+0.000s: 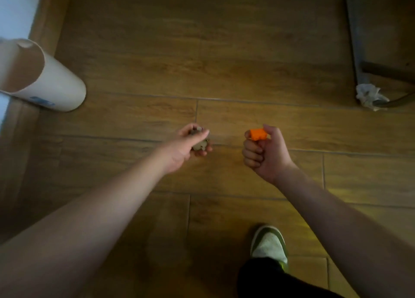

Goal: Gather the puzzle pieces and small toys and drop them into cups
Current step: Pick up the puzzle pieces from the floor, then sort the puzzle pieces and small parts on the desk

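My left hand [186,147] is held out over the wooden floor, fingers curled around several small grey-brown puzzle pieces [200,144]; most of them are hidden in the palm. My right hand [265,151] is a fist, pinching a small orange toy [258,134] between thumb and forefinger. The two hands are level with each other, a short gap apart. No cup shows in the head view.
A tall cream bin [45,79] stands at the left by a white wall. A metal chair frame [359,50] with a crumpled white cloth [369,95] at its foot is at the upper right. My shoe [269,243] is at the bottom.
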Action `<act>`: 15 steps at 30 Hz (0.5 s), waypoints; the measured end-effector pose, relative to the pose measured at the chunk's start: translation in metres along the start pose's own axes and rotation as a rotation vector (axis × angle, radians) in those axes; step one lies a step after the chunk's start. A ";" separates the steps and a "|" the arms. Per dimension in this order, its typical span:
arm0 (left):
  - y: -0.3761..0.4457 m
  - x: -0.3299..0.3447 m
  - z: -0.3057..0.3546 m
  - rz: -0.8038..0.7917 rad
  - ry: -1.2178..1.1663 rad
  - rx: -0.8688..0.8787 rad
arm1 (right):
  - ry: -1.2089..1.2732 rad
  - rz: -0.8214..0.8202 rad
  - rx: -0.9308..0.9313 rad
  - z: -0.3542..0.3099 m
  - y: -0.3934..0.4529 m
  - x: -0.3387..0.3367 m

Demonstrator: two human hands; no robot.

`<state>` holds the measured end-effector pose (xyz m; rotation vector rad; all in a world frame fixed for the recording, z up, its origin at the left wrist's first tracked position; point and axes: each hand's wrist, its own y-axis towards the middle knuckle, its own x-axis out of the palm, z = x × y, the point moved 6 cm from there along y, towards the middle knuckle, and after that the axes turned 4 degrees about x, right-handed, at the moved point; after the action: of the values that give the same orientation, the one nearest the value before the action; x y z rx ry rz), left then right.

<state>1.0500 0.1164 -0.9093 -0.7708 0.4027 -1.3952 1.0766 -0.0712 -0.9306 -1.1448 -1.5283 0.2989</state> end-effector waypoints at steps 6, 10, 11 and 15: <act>-0.114 0.018 0.087 0.018 -0.180 -0.092 | 0.063 -0.026 -0.061 -0.017 -0.106 0.081; -0.197 0.054 0.144 -0.011 -0.112 -0.163 | 0.084 0.040 -0.024 -0.037 -0.198 0.136; -0.216 0.067 0.159 -0.026 -0.087 -0.174 | 0.099 0.056 -0.024 -0.045 -0.221 0.150; -0.286 0.115 0.233 -0.067 -0.029 -0.167 | 0.120 0.114 -0.027 -0.084 -0.303 0.209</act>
<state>1.0182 0.0639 -0.5280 -0.9474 0.4793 -1.4232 1.0259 -0.0907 -0.5568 -1.2516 -1.3693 0.2815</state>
